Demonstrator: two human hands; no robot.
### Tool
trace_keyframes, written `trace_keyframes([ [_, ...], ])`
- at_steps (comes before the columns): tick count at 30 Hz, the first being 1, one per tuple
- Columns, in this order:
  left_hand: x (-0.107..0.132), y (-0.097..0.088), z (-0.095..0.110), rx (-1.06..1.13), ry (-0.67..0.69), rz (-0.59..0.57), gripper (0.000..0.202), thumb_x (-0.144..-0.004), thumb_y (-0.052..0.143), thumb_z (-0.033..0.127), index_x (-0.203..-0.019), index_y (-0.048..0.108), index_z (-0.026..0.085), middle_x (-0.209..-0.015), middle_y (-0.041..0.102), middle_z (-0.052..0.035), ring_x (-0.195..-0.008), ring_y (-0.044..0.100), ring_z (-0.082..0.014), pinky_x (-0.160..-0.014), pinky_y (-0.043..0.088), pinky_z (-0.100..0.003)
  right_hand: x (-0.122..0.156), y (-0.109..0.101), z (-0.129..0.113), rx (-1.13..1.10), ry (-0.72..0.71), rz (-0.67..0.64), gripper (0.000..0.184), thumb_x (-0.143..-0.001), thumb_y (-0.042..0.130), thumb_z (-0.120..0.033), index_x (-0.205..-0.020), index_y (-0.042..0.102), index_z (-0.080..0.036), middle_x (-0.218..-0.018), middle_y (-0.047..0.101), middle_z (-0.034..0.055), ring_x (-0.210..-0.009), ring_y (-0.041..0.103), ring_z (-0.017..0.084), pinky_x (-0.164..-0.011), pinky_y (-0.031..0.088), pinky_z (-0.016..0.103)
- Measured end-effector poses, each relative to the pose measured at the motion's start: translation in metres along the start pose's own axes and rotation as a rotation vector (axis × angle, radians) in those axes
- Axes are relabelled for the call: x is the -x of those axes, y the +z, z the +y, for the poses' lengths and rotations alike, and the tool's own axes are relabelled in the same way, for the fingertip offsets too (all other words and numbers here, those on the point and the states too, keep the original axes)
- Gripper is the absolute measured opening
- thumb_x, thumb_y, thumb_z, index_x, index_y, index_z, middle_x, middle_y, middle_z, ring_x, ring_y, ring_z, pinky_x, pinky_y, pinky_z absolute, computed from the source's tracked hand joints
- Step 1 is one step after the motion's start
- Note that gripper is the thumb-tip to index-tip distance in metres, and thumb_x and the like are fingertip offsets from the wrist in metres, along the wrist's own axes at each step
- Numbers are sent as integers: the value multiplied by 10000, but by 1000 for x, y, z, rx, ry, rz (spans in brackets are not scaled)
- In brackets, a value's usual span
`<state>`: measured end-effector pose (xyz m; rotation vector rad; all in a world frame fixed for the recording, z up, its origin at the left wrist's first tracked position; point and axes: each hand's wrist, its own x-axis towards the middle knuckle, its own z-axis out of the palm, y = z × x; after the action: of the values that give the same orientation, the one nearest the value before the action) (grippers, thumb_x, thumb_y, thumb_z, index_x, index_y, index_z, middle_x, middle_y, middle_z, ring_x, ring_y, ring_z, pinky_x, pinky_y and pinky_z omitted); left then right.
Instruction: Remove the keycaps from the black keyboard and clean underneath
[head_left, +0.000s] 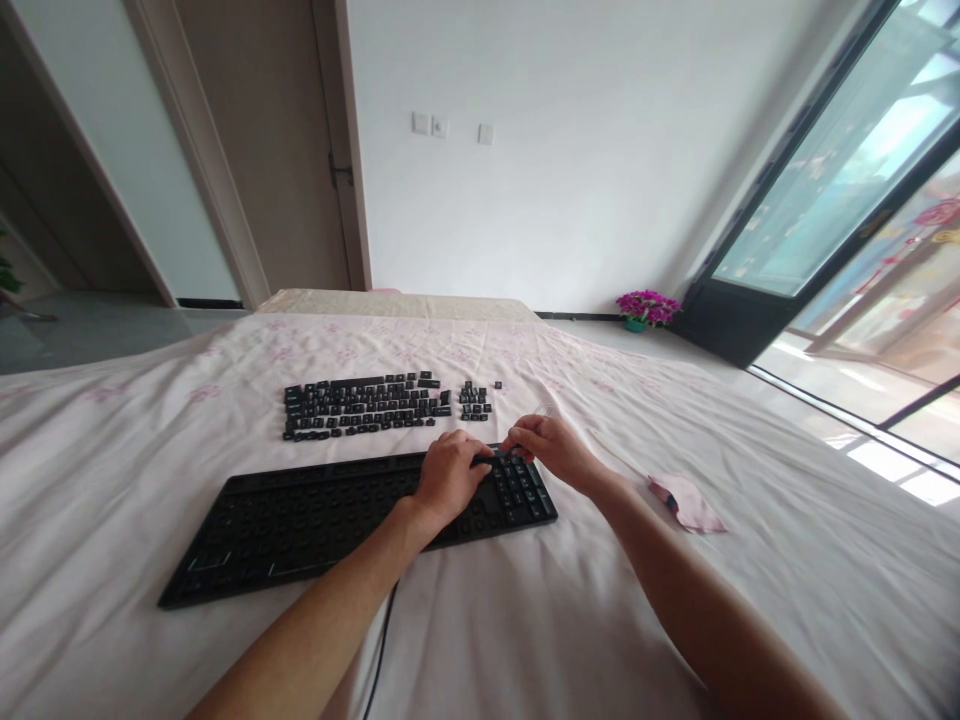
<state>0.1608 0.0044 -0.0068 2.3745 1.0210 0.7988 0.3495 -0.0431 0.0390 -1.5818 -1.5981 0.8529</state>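
One black cord (382, 640) is seen at the near edge of the keyboard (315, 525), which is laid aslant on the pale sheet (585, 650). The keyboard is black, long and flat; most of its bed is bared to rows of dark key seats, while number keys (521, 490) are seated at its right end. Over the far edge there, the left hand (454, 475) is curled, its thumb and forefinger slightly parted; whether anything is gripped cannot be told. Just beside it, the right hand (544, 445) is held with fingertips drawn together; what is pinched cannot be made out. To the right, a pink cloth (694, 503) is crumpled. Beyond the keyboard, loose keys (367, 405) are set out in rows, with a smaller cluster (474, 403) placed to the right.
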Motion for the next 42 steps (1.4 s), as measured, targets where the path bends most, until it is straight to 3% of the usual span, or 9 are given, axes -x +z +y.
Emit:
trace_keyframes([
  [6, -1, 0, 0, -49, -15, 2, 160, -762, 702, 219, -918, 734, 229, -933, 671, -33, -942, 587, -216, -867, 453, -355, 1, 9, -13, 289, -225, -45, 243, -867, 566, -389, -794, 720, -217, -751, 696, -8, -715, 609, 135, -691, 453, 231],
  [12, -1, -2, 1, -14, -17, -21, 193, -770, 698, 219, -952, 747, 261, -967, 682, -27, -972, 586, -206, -905, 443, -344, -1, -4, 2, 144, -153, -90, 328, -894, 502, -398, -804, 733, -183, -772, 694, 17, -663, 603, 133, -623, 461, 227],
  [18, -16, 5, 8, -65, 44, -43, 120, -740, 737, 300, -859, 747, 285, -972, 680, -14, -953, 580, -214, -864, 436, -336, 2, 8, 13, 231, -239, 66, 302, -890, 514, -401, -743, 703, -217, -771, 703, 10, -759, 632, 164, -770, 466, 261],
  [24, -24, 16, 7, -6, 55, -53, 134, -809, 661, 379, -783, 732, 269, -933, 691, -3, -902, 580, -194, -819, 419, -313, 5, 28, 21, 165, -290, 248, 487, -967, 321, -447, -622, 570, -209, -632, 603, 20, -641, 577, 144, -697, 454, 257],
  [32, -20, 19, 7, 22, 151, -28, 272, -922, 507, 379, -788, 695, 235, -814, 667, -13, -822, 586, -178, -769, 409, -300, 9, 34, 27, 62, -389, 389, 443, -975, 340, -429, -625, 514, -222, -623, 576, 24, -619, 557, 153, -677, 465, 285],
  [38, -20, 17, 4, 211, 111, -31, 77, -818, 640, 270, -870, 661, 217, -879, 665, 4, -843, 609, -165, -768, 454, -267, 12, 31, 19, 122, -485, 390, 419, -974, 337, -391, -666, 571, -229, -697, 626, 44, -691, 584, 169, -750, 483, 311],
  [42, -18, 14, 6, 362, -33, 46, 272, -790, 619, 172, -1056, 625, 231, -859, 684, 25, -828, 643, -150, -803, 477, -269, 13, 22, 5, 322, -530, 443, 349, -966, 373, -338, -778, 646, -232, -733, 643, 43, -805, 594, 191, -847, 460, 336],
])
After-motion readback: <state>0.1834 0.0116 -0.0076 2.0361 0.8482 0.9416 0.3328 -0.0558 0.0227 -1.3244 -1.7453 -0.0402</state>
